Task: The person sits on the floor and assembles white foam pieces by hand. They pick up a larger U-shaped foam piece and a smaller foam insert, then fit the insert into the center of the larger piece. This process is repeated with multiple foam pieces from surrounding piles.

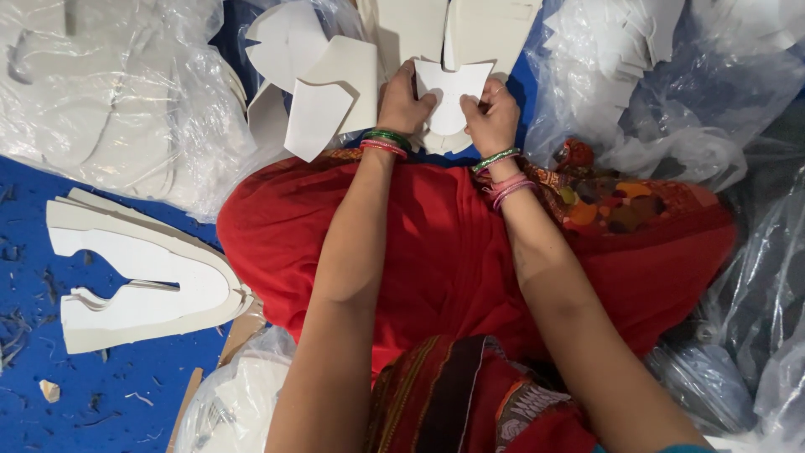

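Your left hand [404, 102] and right hand [490, 113] both grasp the white cut-out piece [451, 92] just beyond your red lap cloth [436, 252].

Matt white cut piece [451, 92], glossy plastic bags [126, 92]

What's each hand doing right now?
Left hand: closed on the left edge of the white cut piece.
Right hand: closed, pinching the same piece's right edge.

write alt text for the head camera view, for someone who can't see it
Seen from above, a left hand and right hand grip one white cut-out piece over a red-clothed lap. A stack of white U-shaped pieces lies on the blue floor.
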